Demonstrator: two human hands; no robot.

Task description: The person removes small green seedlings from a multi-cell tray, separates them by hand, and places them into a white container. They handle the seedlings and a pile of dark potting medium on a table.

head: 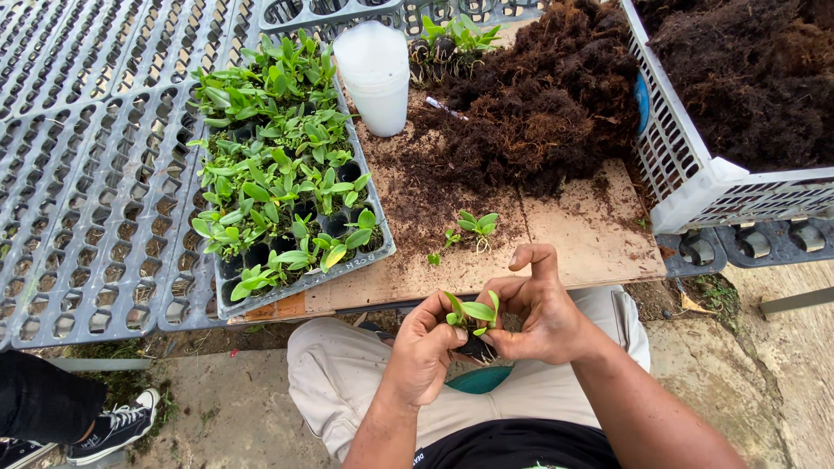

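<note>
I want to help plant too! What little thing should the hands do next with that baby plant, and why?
Probably set the seedling into an open cell of the plant tray. Both the left hand and right hand already pinch dark fibre around its roots, and the tray's near corner shows unfilled cells.

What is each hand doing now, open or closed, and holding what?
Left hand: closed on the small green seedling, at its dark root ball.
Right hand: closed on the same seedling, fingers pinching it.
</note>
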